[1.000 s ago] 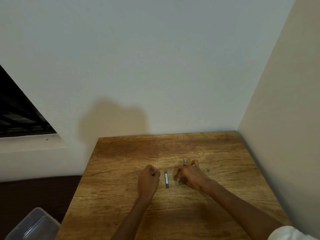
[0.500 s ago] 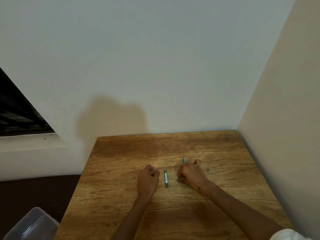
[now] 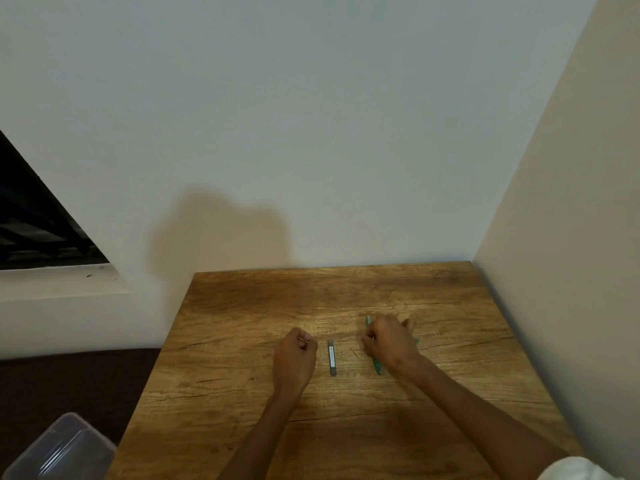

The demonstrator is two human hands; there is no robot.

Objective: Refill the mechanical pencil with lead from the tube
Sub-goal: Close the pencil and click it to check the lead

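Note:
The green mechanical pencil (image 3: 377,367) lies flat on the wooden table (image 3: 242,341), pointing away from me. My right hand (image 3: 389,342) lies over its middle with curled fingers, and both pencil ends stick out. The grey lead tube (image 3: 331,356) rests on the table between my hands, touched by neither. My left hand (image 3: 294,362) is a fist to the tube's left, pinching a small pale piece (image 3: 303,339) at thumb and forefinger; what it is I cannot tell. A thin dark sliver (image 3: 354,353) lies between the tube and the pencil.
The table stands in a corner, with walls close at the back and right. A clear plastic box (image 3: 59,452) sits low beyond the table's left edge. A dark window opening (image 3: 31,220) is in the left wall.
My right hand has brought the pencil down flat; its near end now shows beside my wrist. The left hand and the tube have stayed put.

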